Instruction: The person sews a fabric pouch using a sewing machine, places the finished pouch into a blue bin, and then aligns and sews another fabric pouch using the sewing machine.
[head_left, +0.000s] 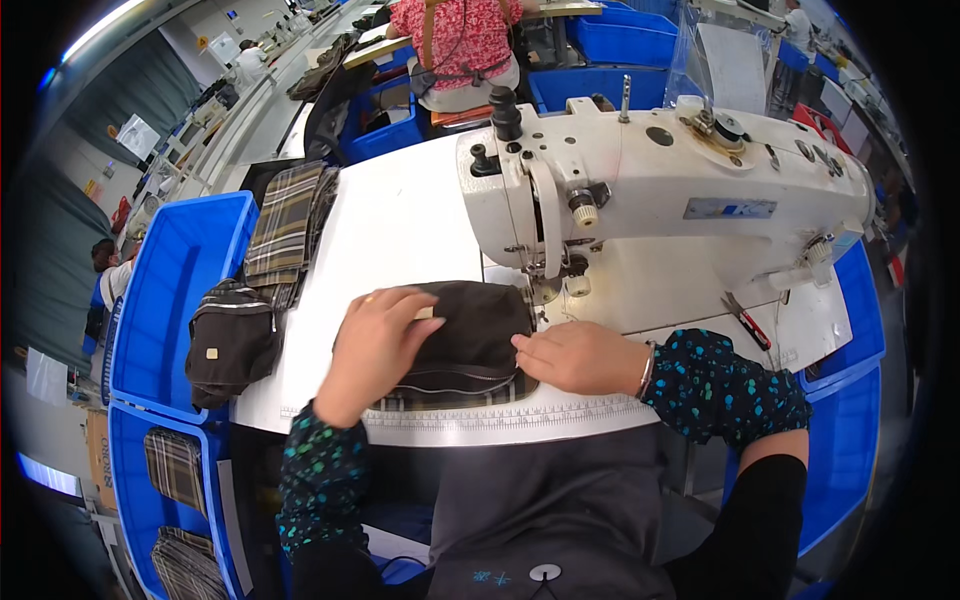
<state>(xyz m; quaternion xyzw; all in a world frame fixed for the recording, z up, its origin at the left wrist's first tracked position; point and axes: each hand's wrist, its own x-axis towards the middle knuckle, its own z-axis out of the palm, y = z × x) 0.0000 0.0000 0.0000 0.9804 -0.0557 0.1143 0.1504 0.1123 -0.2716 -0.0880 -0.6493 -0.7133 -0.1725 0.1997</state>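
Note:
A dark brown fabric pouch with a zipper along its near side lies on the white sewing table, beside the needle area of the sewing machine. Plaid fabric shows beneath its near edge. My left hand is over the pouch's left part, thumb and forefinger apart on either side of a small beige label. With fingers and thumb together, my right hand grips the pouch's right edge. The undersides of the fingers are hidden.
At left sit another dark pouch and stacked plaid pieces. Blue bins flank the table, some holding plaid pieces. Red-handled snips lie right of my right hand. A ruler strip runs along the front edge. A person in red sits ahead.

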